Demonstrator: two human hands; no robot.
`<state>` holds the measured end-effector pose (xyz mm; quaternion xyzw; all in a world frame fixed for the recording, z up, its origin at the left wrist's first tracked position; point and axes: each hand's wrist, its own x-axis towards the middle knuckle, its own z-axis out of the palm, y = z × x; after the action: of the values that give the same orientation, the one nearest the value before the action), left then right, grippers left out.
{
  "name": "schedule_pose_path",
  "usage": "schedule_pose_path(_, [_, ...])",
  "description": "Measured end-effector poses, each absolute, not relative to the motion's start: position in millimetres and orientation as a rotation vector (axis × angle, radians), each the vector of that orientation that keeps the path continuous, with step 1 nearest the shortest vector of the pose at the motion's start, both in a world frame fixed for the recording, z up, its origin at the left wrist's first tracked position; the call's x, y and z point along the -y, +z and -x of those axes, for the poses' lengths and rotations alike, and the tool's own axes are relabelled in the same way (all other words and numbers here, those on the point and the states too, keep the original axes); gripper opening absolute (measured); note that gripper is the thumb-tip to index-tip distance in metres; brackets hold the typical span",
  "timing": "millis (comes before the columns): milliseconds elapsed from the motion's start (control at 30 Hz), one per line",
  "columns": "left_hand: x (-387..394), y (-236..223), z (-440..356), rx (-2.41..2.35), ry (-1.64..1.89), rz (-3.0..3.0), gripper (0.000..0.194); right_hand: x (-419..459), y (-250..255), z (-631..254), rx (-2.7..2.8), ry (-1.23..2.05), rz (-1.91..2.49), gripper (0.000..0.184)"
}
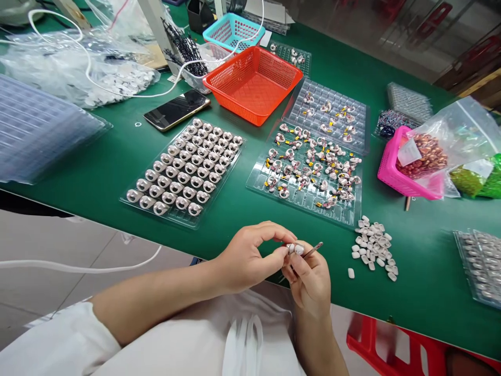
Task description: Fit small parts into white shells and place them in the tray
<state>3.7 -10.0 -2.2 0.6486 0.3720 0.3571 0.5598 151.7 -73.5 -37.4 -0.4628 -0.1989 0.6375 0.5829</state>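
Note:
Near the table's front edge, my left hand (250,256) pinches a small glossy white part (298,249) between thumb and fingertips. My right hand (313,279) is closed on the same part from the other side. Slim metal tweezers (314,249) also lie in the right hand, one end sticking out past its fingers. The fingers partly hide the part and the tweezers. A loose pile of small white caps (373,243) lies right of my hands. Beyond them is a clear tray (256,180) of small white parts with wires and yellow tabs.
A clear tray of pearly ring-shaped shells (176,175) is at left, with a phone (177,109) behind. An orange basket (254,94) and blue basket (235,31) stand farther back. At right are a pink basket (391,167) and stacked filled trays (481,263).

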Motion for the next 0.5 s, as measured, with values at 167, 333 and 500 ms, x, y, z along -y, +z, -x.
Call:
schedule_pose_path(167, [10.7, -2.3, -7.5, -0.919, 0.828, -1.463, 0.020, 74.9, -36.7, -153.7, 0.543, 1.463, 1.131, 0.023])
schedule_pose_path(333, [10.5, -6.5, -11.2, -0.922, 0.825, -1.305, 0.017, 77.9, -38.9, -152.3, 0.608, 1.394, 1.194, 0.021])
schedule_pose_path(500, [13.5, -10.4, -13.4, -0.952, 0.855, -1.290, 0.014, 79.7, -45.0, -150.4, 0.630, 1.332, 1.226, 0.018])
